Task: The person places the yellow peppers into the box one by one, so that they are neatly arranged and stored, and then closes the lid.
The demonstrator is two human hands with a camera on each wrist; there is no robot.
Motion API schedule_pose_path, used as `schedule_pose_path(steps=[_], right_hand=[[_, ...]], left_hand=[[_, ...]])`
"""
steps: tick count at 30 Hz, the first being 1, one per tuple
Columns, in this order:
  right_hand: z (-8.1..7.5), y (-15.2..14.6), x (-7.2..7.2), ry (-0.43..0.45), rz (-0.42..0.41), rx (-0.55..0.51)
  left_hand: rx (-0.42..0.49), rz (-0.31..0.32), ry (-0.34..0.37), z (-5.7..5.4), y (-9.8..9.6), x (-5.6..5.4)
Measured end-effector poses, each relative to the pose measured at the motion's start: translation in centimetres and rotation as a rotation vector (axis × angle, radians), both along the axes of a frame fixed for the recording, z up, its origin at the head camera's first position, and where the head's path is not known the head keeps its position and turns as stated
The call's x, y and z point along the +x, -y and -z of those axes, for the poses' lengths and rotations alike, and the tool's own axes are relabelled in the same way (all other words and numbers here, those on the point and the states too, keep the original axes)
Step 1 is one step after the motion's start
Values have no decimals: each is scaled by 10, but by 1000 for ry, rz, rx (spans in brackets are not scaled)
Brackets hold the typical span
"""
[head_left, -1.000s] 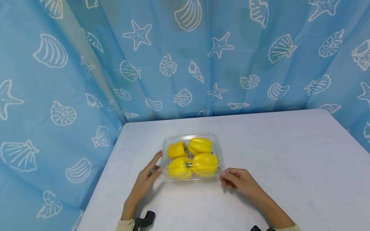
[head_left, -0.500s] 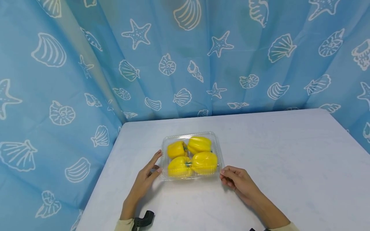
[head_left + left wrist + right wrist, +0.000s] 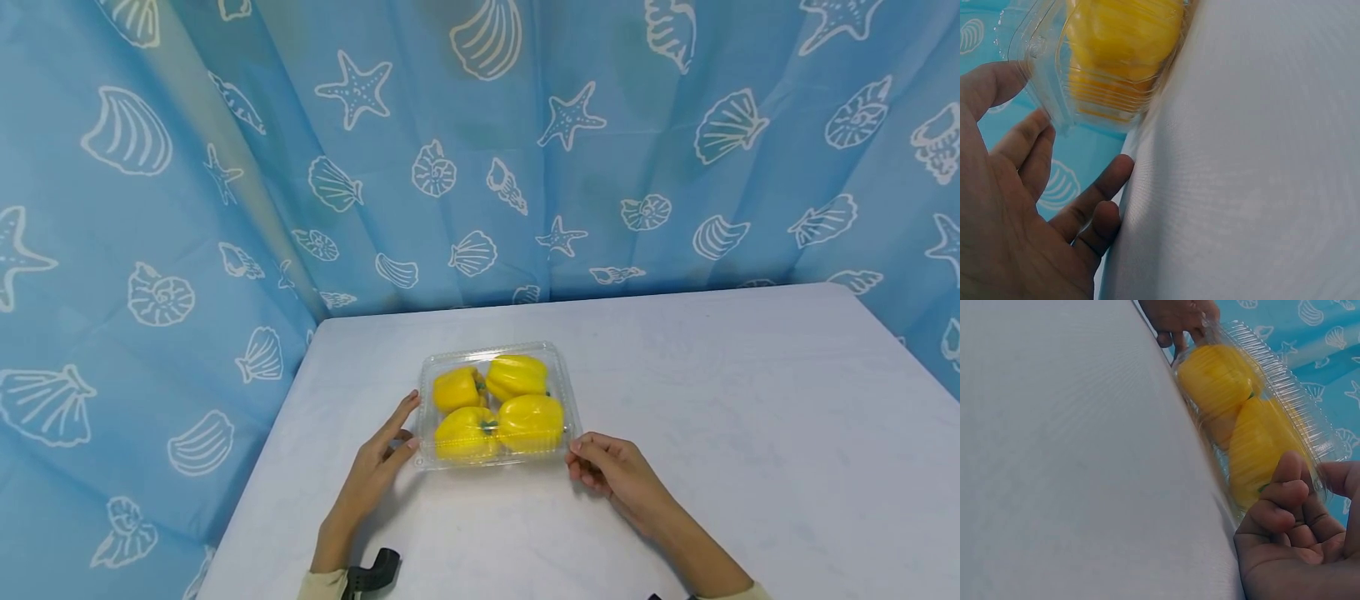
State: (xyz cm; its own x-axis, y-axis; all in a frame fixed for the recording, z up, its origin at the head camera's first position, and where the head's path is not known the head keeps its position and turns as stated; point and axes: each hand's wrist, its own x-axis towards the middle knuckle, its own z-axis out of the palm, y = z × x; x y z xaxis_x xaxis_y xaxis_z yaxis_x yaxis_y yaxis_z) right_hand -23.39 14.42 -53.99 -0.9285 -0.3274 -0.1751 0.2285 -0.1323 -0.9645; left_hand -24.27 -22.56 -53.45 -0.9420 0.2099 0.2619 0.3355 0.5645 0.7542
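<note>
A clear plastic clamshell box (image 3: 558, 367) stands on the white-covered table in the head view. Inside it lie several yellow bell peppers (image 3: 531, 422) with green stems. At the box's left side is my left hand (image 3: 371, 475), its fingers spread and fairly straight; the index fingertip and thumb touch the rim. Two lower fingers (image 3: 1107, 178) stay off the box in the left wrist view. With thumb and index finger, my right hand (image 3: 622, 475) pinches the box's near right corner. Its other fingers (image 3: 1275, 515) curl in beneath, partly covering a pepper in the right wrist view.
The table (image 3: 712, 400) has a white cloth over it. Behind it and along its left side hangs a blue curtain (image 3: 487, 142) printed with white shells and starfish. A black wrist strap (image 3: 375, 571) shows on the left arm.
Both hands keep their places at the box, with only a very slight shift of the right hand and forearm. The box and peppers stay practically where they were.
</note>
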Motion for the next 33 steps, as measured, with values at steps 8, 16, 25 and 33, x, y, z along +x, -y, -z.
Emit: schedule_pose_path(steps=[8,16,25,33], right_hand=[[-2,1,0,-104,72,139],[-1,0,-1,-230,102,295],[-8,0,-1,-526,67,317],[-19,-4,-4,-717,97,501]], left_hand=[[2,13,10,0,2,0],[2,3,20,-1,1,0],[-13,-2,5,-1,3,2],[-1,19,8,2,3,-2]])
